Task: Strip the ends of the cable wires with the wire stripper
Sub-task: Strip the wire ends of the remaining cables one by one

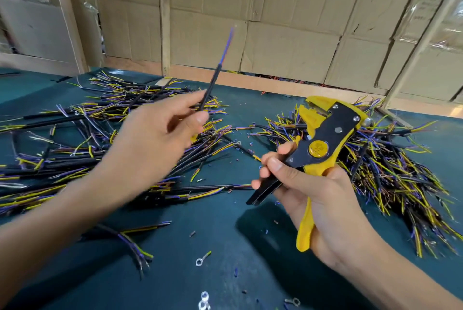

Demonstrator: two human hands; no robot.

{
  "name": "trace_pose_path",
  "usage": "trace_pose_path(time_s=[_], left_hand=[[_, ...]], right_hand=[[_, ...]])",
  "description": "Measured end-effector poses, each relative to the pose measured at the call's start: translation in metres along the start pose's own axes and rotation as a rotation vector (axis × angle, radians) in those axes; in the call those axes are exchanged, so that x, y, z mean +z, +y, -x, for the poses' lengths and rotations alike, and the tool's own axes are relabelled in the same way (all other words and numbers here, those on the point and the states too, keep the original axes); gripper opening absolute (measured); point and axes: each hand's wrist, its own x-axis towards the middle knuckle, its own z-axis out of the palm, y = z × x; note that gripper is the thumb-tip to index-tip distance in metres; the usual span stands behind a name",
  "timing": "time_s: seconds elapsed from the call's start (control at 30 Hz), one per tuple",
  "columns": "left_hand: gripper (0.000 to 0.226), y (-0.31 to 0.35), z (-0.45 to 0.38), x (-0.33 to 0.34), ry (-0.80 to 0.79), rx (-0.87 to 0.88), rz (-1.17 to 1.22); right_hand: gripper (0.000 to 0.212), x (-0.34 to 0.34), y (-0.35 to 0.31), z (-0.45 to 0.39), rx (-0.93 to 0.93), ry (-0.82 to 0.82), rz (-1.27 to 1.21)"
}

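Your table [220, 247]: dark teal top. Left heap of black cables [82, 149], yellow and purple wires showing. Right heap [390, 179], same kind. Between them: insulation scraps [192, 233], ring terminals [202, 258] scattered near you.

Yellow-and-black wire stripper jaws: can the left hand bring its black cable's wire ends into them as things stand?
Probably yes: the left hand holds the black cable raised, nothing between it and the yellow-and-black wire stripper.
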Motion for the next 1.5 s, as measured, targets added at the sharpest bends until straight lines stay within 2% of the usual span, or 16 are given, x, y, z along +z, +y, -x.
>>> trace_pose_path(time_s=[0.07,0.17,0.23,0.33,0.47,0.57,0.7,0.8,0.87,0.93,1.0,1.07,1.17,1.37,1.43,1.5], left_hand=[[0.032,-0.016,-0.011,-0.016,-0.034,0.083,-0.358],[0.038,-0.029,-0.014,-0.021,-0.325,-0.027,-0.841],[0.050,-0.025,-0.006,-0.019,-0.427,0.010,-0.959],[0.055,-0.008,0.005,-0.006,-0.506,0.292,-0.867],[0.027,-0.006,0.013,0.016,-0.688,0.224,-0.894],[0.012,-0.004,0.018,0.017,-0.623,0.252,-0.722],[0.005,-0.001,0.015,0.014,-0.472,0.178,-0.364],[0.015,0.002,0.010,0.011,-0.340,0.197,-0.244],[0.018,0.003,0.008,0.008,-0.285,0.240,-0.244],[0.018,0.003,0.008,0.005,-0.270,0.231,-0.239],[0.018,0.003,0.009,0.004,-0.287,0.208,-0.207],[0.016,0.005,0.012,0.005,-0.316,0.217,-0.168],[0.012,0.010,0.015,0.009,-0.321,0.214,-0.139],[0.014,0.019,0.017,0.009,-0.363,0.251,-0.136],[0.016,0.022,0.018,0.007,-0.428,0.276,-0.210],[0.020,0.025,0.019,0.005,-0.439,0.396,-0.456]], right_hand=[[0.025,-0.001,-0.001,-0.001,0.017,0.012,-0.003],[0.027,-0.001,-0.001,-0.002,0.037,0.037,0.019],[0.028,-0.002,-0.002,-0.002,0.043,0.051,0.024],[0.027,-0.002,-0.002,-0.003,0.046,0.064,0.033],[0.028,-0.003,-0.002,-0.004,0.046,0.081,0.047],[0.027,-0.005,-0.002,-0.005,0.039,0.104,0.050],[0.021,-0.008,-0.007,-0.009,0.008,0.166,0.000],[0.022,-0.012,-0.011,-0.012,0.036,0.214,-0.076],[0.016,-0.014,-0.014,-0.013,0.048,0.242,-0.095],[0.025,-0.013,-0.016,-0.014,0.041,0.246,-0.075],[0.032,-0.013,-0.018,-0.013,0.039,0.194,-0.067],[0.026,-0.014,-0.019,-0.012,0.050,0.087,-0.107],[0.030,-0.015,-0.020,-0.011,0.049,-0.019,-0.165],[0.024,-0.012,-0.020,-0.010,-0.032,-0.039,-0.111],[0.022,-0.011,-0.019,-0.010,-0.047,-0.039,-0.106],[0.021,-0.011,-0.017,-0.010,-0.072,-0.027,-0.081]])
